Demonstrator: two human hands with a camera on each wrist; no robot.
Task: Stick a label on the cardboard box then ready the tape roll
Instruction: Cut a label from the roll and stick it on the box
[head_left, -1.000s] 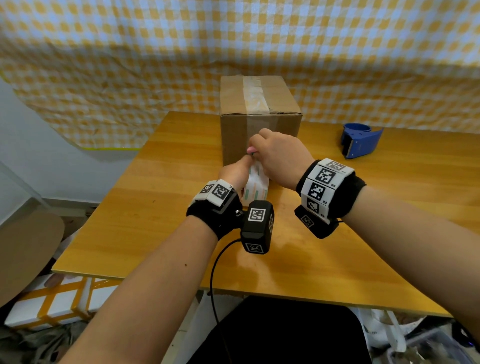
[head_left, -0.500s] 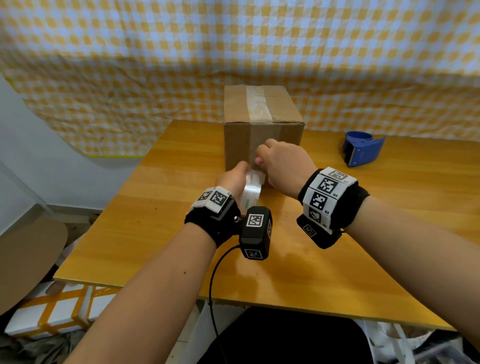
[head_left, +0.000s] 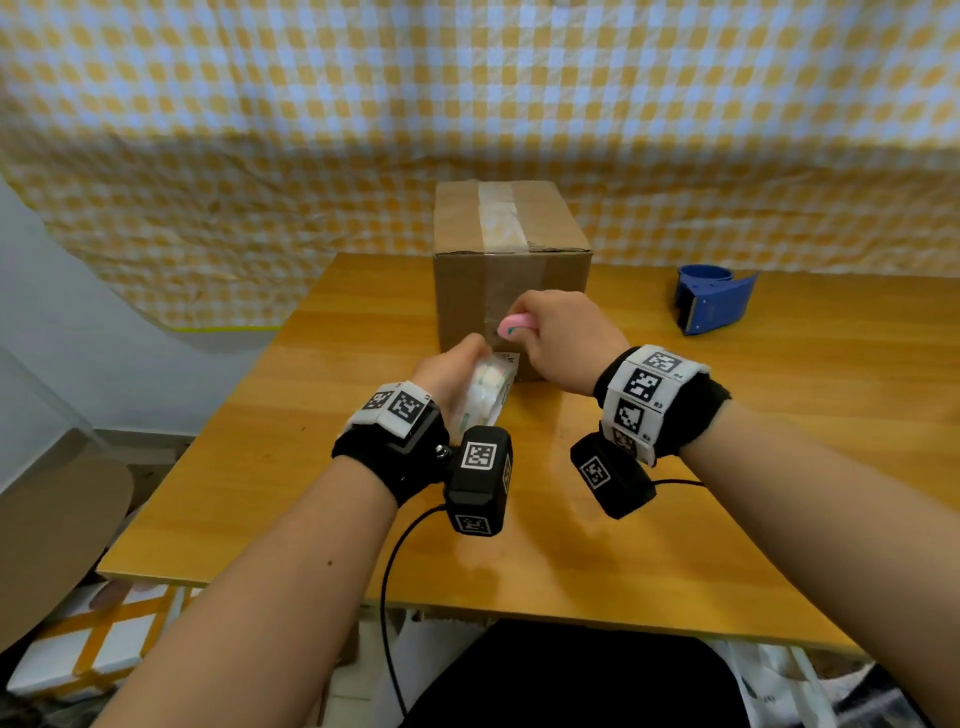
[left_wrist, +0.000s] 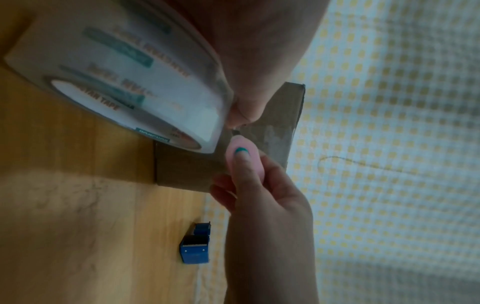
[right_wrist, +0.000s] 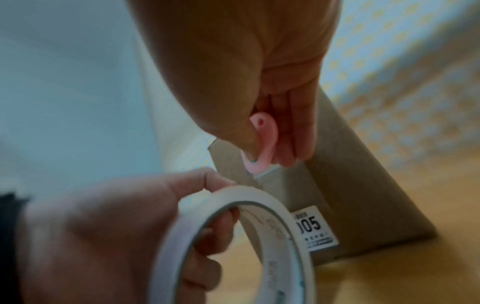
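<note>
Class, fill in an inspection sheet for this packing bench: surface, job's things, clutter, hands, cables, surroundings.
Surface: wooden table, glossy.
Job's things: cardboard box upright, taped on top; white label on its front face, low; tape roll held near the box.
Clutter: blue tape dispenser on the table, apart from the box.
Hands: left hand grips the tape roll; right hand pinches a small pink tool by the box front.
Cables: black cable hanging below the left wrist.
Surroundings: yellow checked cloth behind.

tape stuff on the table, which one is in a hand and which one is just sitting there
The white tape roll is held by the left hand near the cardboard box. The blue tape dispenser sits untouched at the table's far right.
</note>
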